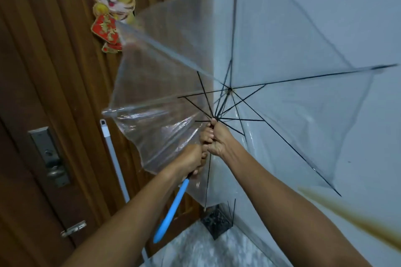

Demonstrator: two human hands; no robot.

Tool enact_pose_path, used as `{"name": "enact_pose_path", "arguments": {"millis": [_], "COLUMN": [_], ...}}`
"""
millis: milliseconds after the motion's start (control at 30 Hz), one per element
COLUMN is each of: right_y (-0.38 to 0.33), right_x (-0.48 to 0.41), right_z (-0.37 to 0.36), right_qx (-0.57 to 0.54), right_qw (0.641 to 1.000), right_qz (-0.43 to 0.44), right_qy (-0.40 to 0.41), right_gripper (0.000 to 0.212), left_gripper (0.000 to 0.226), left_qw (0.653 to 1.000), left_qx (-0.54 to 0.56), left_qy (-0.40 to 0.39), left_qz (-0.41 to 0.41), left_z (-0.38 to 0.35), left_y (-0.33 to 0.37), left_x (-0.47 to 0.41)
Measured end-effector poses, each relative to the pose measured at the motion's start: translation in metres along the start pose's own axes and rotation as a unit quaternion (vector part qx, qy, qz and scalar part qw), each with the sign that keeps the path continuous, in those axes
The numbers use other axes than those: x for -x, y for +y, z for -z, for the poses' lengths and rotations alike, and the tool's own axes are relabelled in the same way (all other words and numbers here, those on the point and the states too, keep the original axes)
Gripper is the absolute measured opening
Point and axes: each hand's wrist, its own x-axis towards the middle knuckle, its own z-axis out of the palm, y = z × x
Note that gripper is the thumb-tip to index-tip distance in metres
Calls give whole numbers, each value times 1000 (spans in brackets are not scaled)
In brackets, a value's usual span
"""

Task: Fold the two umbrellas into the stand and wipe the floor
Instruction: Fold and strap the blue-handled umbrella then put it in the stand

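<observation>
A clear plastic umbrella [271, 54] with black ribs and a blue handle [171, 210] is held up in front of me, its canopy half open. My left hand [195, 158] grips the shaft just above the blue handle. My right hand [217, 138] is closed around the shaft higher up, at the runner where the black ribs meet. A black wire umbrella stand [217, 221] sits on the floor in the corner between door and wall. A second umbrella is not in sight.
A brown wooden door [54, 71] with a metal lock plate [50, 156] fills the left. A white mop handle [115, 158] leans against it. A tiger decoration [112, 4] hangs on the door. A pale wall [325, 17] stands to the right, and marbled floor [206, 249] lies below.
</observation>
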Motion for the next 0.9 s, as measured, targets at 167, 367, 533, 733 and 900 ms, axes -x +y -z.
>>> {"name": "enact_pose_path", "arguments": {"millis": [167, 367, 533, 733, 900], "right_y": [-17, -52, -52, -8, 25], "right_x": [7, 0, -2, 32, 59], "right_z": [0, -1, -10, -18, -11], "right_qx": [25, 34, 49, 110, 94], "right_qw": [998, 992, 990, 989, 994], "right_qz": [47, 82, 88, 79, 42], "right_qy": [42, 86, 102, 67, 43], "right_gripper": [46, 44, 39, 40, 40], "left_gripper": [35, 34, 43, 43, 41], "left_qw": [998, 974, 975, 989, 990], "left_qx": [-12, -125, -160, -100, -92], "left_qy": [-65, -154, -23, 32, 49], "left_qz": [-18, -110, -152, -102, -90], "left_z": [-2, 16, 13, 1, -9], "left_y": [-6, -37, -40, -30, -27], "left_x": [7, 47, 49, 27, 13]}}
